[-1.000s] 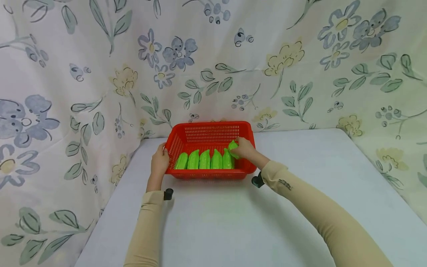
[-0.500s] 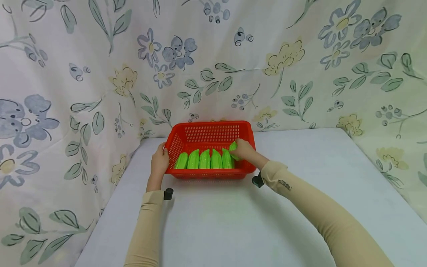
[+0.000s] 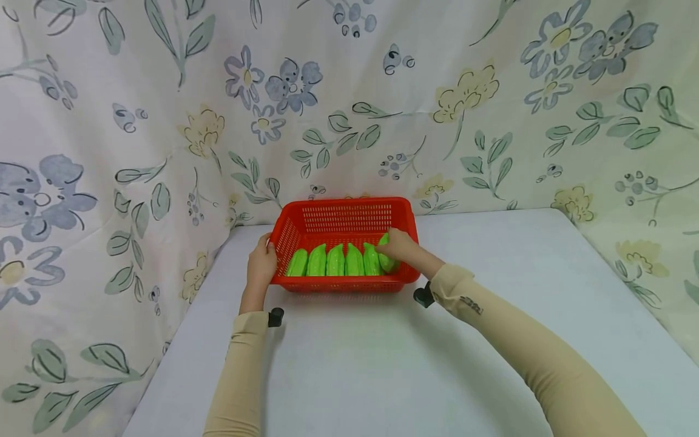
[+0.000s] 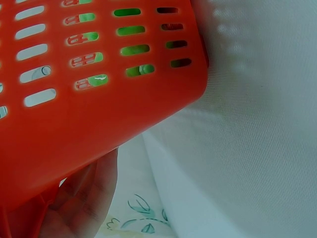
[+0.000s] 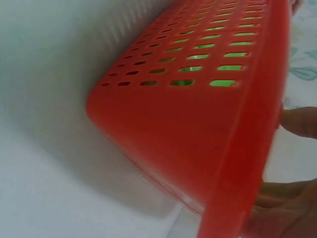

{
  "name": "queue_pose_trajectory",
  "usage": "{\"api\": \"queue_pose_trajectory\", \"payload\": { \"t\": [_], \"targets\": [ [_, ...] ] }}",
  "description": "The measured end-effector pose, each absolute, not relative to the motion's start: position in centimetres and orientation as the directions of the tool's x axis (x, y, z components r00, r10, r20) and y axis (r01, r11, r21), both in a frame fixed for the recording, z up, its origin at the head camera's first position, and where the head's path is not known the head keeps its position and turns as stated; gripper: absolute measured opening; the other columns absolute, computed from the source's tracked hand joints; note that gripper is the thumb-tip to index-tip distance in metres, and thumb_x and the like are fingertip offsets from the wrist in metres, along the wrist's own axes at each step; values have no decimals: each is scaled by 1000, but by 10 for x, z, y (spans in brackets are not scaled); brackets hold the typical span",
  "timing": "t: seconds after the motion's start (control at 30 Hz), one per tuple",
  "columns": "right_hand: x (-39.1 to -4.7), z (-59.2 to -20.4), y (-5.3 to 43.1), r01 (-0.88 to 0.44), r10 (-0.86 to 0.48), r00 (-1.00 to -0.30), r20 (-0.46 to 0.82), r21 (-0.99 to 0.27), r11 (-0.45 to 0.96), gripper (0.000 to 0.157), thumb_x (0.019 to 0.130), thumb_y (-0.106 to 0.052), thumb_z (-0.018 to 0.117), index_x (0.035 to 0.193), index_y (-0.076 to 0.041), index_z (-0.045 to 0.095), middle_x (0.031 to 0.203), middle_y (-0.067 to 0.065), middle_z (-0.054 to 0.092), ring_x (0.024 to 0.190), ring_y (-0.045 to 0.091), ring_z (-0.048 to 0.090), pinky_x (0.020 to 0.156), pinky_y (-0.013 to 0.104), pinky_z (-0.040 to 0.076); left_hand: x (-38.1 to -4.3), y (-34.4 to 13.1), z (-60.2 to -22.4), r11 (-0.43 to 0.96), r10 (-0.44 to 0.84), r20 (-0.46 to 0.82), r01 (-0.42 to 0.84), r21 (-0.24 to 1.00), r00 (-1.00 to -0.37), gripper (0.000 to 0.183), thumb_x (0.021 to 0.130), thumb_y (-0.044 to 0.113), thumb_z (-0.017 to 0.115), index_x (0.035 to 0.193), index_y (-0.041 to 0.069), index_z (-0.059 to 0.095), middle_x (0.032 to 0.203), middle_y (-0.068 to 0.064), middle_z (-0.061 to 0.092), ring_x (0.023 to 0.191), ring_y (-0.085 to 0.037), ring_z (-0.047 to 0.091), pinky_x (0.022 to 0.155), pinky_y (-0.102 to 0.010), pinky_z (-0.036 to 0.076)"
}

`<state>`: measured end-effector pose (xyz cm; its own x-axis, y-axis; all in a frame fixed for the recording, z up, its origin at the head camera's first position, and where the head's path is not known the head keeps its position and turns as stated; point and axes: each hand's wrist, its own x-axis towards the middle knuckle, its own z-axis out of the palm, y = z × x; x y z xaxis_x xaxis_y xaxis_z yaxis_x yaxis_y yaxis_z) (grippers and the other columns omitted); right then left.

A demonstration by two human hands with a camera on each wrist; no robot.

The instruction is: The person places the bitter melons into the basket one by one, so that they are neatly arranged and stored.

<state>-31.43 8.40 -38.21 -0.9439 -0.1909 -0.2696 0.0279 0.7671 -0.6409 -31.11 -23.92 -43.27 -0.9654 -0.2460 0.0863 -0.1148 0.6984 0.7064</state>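
A red perforated plastic basket (image 3: pixel 341 284) stands on the table in the head view. My left hand (image 3: pixel 262 261) grips its left rim; in the left wrist view, the fingers (image 4: pixel 91 191) show behind the basket wall (image 4: pixel 99 119). Several bright green, ribbed, gourd-like vegetables (image 3: pixel 335 262) with pointed tips lie side by side along the basket's front. My right hand (image 3: pixel 404 247) reaches over the right rim and holds the rightmost green gourd-like vegetable (image 3: pixel 388 264) beside the row. The basket's rim hides part of my right hand (image 5: pixel 287 208) and the vegetable in the right wrist view.
The white tabletop (image 3: pixel 349 358) extends in front of the basket and to its right. A floral curtain (image 3: pixel 349 121) hangs behind the table and along its left side. Inside the basket, a strip of red bottom shows behind the row.
My right hand has brought its green gourd-like vegetable down and slightly right, from leaning over the row's end to standing beside it. The left hand stays on the rim.
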Motion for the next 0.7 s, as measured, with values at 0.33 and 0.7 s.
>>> {"api": "queue_pose_trajectory", "payload": {
  "t": [0.33, 0.7],
  "targets": [
    [-311, -377, 89, 13, -212, -941, -263, -656, 755, 68, 95, -28, 59, 148, 4, 31, 148, 24, 44, 125, 35, 50, 106, 50, 44, -312, -239, -433, 697, -248, 89, -114, 708, -965, 47, 106, 22, 29, 151, 9, 33, 143, -24, 50, 118, -38, 56, 99, -55, 44],
    [-307, -375, 96, 18, -212, -950, -230, -716, 697, 67, 95, -28, 58, 147, 5, 32, 146, 24, 45, 125, 35, 50, 105, 51, 44, -312, -239, -434, 697, -253, 74, -129, 705, -965, 48, 106, 22, 29, 152, 9, 31, 143, -25, 50, 118, -38, 56, 99, -55, 43]
  ]
}}
